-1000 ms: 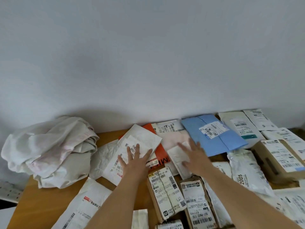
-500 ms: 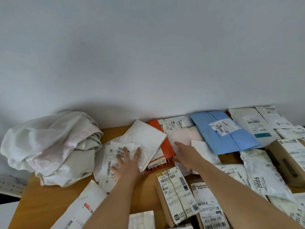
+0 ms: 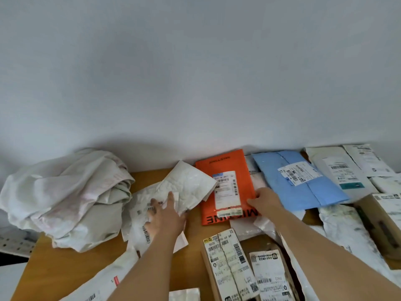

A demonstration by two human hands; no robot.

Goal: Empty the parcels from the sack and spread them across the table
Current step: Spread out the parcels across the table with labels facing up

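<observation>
Head view: left hand (image 3: 166, 216) lies flat, fingers spread, on a crumpled white mailer (image 3: 152, 213); right hand (image 3: 265, 202) grips the lower right edge of an orange parcel (image 3: 225, 166). Other parcels cover the tabletop (image 3: 65, 268); the slumped sack (image 3: 65, 196) sits far left.

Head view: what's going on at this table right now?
A person is spreading parcels over a wooden table. The left hand rests with straight fingers on crumpled white mailers. The right hand grips the right edge of an orange mailer, which lies flat beside a blue mailer. The sack lies crumpled at the table's left end. More labelled parcels, including a cardboard box, lie in front and to the right, several overlapping.
</observation>
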